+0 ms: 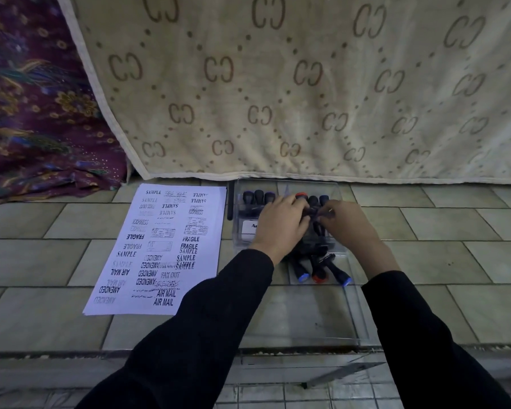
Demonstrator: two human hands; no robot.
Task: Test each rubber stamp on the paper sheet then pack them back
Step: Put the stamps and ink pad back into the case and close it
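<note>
Both hands meet over clear box [239,235] on tiled floor [42,261]. Left hand [281,224] curled, right hand [348,222] pinching; both grasp dark stamp [314,213] between them. Row of stamps [258,197] upright along box's far wall, one red-capped. Three stamps [320,274] lie at box's near edge, caps toward person, over clear lid [322,317]. Sheet [160,249], covered in impressions, flat just left of box. Beige blanket [278,84] hangs behind.
</note>
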